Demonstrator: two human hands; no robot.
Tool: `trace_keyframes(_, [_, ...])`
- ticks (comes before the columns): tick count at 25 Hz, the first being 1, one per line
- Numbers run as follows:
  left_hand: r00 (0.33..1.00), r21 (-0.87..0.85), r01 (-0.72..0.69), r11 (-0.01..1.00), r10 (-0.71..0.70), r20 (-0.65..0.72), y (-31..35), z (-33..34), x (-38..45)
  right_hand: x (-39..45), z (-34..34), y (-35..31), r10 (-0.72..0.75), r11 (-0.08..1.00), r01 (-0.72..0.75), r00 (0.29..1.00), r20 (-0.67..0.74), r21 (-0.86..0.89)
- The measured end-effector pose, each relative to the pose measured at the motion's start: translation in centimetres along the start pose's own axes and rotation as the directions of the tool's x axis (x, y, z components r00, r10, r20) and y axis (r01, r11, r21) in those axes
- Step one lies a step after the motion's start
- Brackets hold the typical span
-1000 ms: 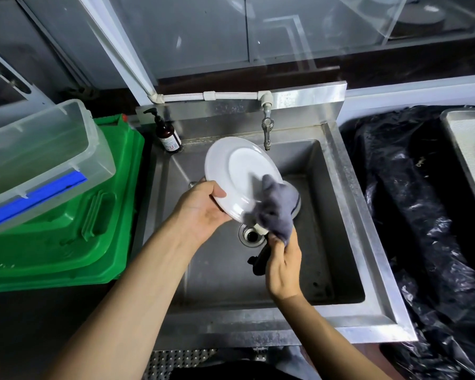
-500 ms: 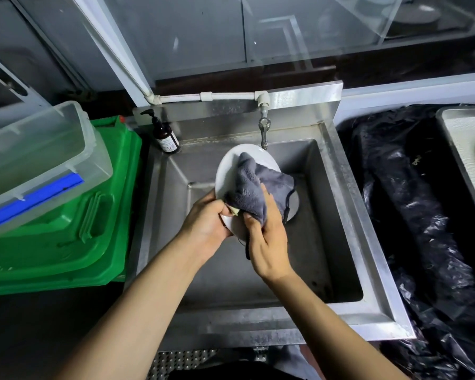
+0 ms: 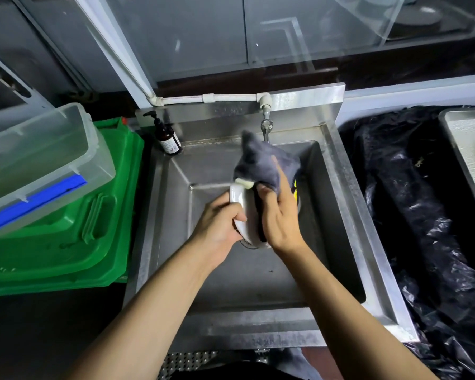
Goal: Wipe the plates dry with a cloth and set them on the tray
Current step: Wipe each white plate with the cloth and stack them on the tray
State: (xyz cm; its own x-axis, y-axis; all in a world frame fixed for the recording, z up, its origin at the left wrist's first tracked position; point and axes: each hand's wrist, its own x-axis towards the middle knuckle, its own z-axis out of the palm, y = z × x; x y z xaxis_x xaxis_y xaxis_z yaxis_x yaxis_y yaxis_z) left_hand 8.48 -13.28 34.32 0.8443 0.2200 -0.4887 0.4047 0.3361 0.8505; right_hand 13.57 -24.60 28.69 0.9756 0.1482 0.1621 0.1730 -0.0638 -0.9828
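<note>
Both forearms bare; no sleeves, rings or watch visible.

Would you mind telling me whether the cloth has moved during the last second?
Yes. The grey cloth has moved up the plate, from near the sink drain toward the tap.

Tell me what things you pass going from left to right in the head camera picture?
Clear box → green bin → soap bottle → left hand → plate → right hand holding cloth → black bag → tray.
</note>
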Motion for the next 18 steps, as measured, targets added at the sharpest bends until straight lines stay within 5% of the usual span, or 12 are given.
trace_keyframes(2, [1.0,-0.024,0.011,1.0,-0.011,-0.002,-0.1,0.3,-0.1,0.8,0.5,-0.6,-0.251,0.96,0.263,0.96,0.127,-0.093])
trace_keyframes(3, [1.0,-0.029,0.016,0.999,-0.016,0.01,-0.2,0.2,-0.2,1.2,0.4,-0.7,-0.253,0.959,0.267,0.958,0.134,-0.096])
trace_keyframes(6, [0.999,-0.004,0.037,0.999,-0.036,0.038,-0.3,-0.7,-0.8,1.7,-0.7,-0.3,0.053,0.997,-0.055,0.998,-0.038,-0.056])
trace_keyframes(9, [0.998,0.051,0.038,0.998,-0.041,0.047,-0.8,-1.0,-1.4,1.8,-1.4,0.4,0.334,0.941,-0.322,0.933,-0.137,0.1])
trace_keyframes(11, [0.999,0.063,0.027,0.998,-0.03,0.04,-0.9,-0.6,-1.4,1.2,-0.9,0.3,0.264,0.964,-0.255,0.954,-0.145,0.078])
trace_keyframes(16, [0.999,-0.042,0.049,0.998,-0.048,0.025,-0.4,-0.3,-0.8,0.8,-0.1,-0.4,-0.205,0.97,0.211,0.977,0.052,-0.125])
trace_keyframes(18, [0.996,-0.088,0.061,0.994,-0.056,0.064,-0.4,-0.6,-0.9,2.0,-1.4,0.3,-0.132,0.971,0.126,0.991,-0.016,-0.205])
